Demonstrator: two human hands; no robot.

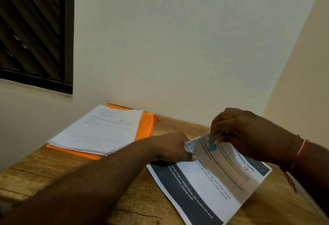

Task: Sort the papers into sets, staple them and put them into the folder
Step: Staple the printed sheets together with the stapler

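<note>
A printed paper set (210,185) with dark blue bands lies on the wooden table (74,176) in front of me. My left hand (170,148) pinches its far left corner and lifts it slightly. My right hand (243,134) grips a small metallic stapler (215,140) over that same raised corner. A blue spot shows on the paper just below the stapler. At the back left, a stack of white papers (99,132) marked "S1" rests on an orange zip folder (145,127).
The table stands in a corner, with white walls close behind and to the right. A dark window (33,29) sits at the upper left. Bare wood shows at the front left of the table.
</note>
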